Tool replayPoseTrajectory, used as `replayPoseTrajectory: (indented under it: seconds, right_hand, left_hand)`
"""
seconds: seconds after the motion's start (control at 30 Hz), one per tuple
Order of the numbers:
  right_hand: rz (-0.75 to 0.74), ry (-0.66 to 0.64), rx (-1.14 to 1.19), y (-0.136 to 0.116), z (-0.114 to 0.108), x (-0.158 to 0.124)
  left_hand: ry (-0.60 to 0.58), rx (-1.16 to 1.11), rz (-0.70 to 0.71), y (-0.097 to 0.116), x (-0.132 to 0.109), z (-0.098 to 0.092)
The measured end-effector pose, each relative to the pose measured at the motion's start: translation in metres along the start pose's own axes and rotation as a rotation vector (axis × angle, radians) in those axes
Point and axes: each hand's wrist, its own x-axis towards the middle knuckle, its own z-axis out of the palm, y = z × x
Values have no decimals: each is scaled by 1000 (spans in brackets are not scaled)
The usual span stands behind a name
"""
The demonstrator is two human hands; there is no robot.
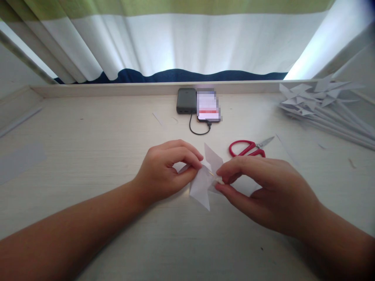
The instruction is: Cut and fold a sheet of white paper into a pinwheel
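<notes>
A white paper pinwheel (202,187) with pointed blades is held above the table between both hands. My left hand (172,168) pinches its left part between thumb and fingers. At the pinwheel's centre, a thin pale stick end shows. My right hand (263,191) has thumb and index finger closed on a small whitish piece (219,180) beside that centre; what exactly it is cannot be made out. Red-handled scissors (242,148) lie just beyond my right hand, blades pointing to the upper right.
At the back stand a black power bank (186,100) and a phone (208,104), joined by a cable. Several paper pinwheels with rolled stems (319,97) are piled at the back right. Paper sheet (22,160) at left; scraps (157,118) lie about. Curtain (187,43) hangs behind the table's raised edge.
</notes>
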Motion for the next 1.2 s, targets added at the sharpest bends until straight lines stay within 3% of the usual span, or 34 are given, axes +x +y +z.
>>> replayPoseTrajectory:
  seconds: [1.2]
  right_hand:
    - [-9,-28,40,-3,-2,0]
  left_hand:
    - [-37,-5,96,2,0,-2]
